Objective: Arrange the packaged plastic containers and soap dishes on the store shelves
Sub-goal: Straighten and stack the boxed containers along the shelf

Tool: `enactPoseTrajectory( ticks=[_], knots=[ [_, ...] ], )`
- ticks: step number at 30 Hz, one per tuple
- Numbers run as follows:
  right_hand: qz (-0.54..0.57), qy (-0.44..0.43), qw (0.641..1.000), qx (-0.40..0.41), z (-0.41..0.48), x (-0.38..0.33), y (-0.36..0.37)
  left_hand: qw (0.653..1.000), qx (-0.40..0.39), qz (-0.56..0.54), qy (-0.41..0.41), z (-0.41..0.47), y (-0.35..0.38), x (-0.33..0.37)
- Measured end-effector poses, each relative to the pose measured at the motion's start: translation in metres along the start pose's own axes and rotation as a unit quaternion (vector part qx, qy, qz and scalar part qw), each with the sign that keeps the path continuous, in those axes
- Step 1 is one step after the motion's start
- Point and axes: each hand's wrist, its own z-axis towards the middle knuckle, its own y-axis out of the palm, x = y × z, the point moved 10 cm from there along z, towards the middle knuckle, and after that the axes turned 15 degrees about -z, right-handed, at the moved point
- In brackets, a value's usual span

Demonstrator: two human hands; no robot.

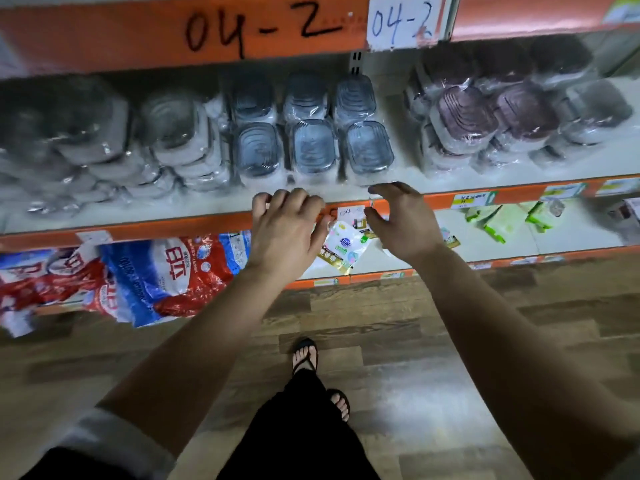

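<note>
Blue plastic-wrapped soap dishes (313, 147) stand in two tidy rows of three at the middle of the white shelf (194, 211). Grey wrapped containers (173, 140) lie heaped to their left, and purple soap dishes (464, 121) sit to the right. My left hand (285, 230) hovers at the shelf's orange front edge just below the blue dishes, fingers curled and holding nothing. My right hand (398, 220) is beside it, fingers spread and empty, just below the rightmost blue dish.
An orange beam marked 04-2 (263, 29) runs overhead. The lower shelf holds red-and-blue detergent bags (162, 275), a small white packet (341, 245) and green packs (495, 223). Price tags line the orange edge (472, 199). Wooden floor and my sandalled feet (304, 355) are below.
</note>
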Motion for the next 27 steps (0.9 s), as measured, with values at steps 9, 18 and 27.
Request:
enactPoseTrajectory(
  ticks=[9,18,27],
  knots=[
    [0.09,-0.049,0.993,0.051,-0.081,-0.113,-0.082,0.996,0.08,-0.01,-0.046,-0.1,-0.129,-0.014],
    [0.202,-0.14,0.966,0.085,-0.074,-0.297,-0.127,0.978,0.154,0.042,-0.135,-0.167,-0.277,-0.114],
    [0.213,-0.214,0.948,0.095,-0.068,-0.514,-0.113,0.966,0.168,0.097,-0.174,-0.257,-0.408,-0.255]
  ],
)
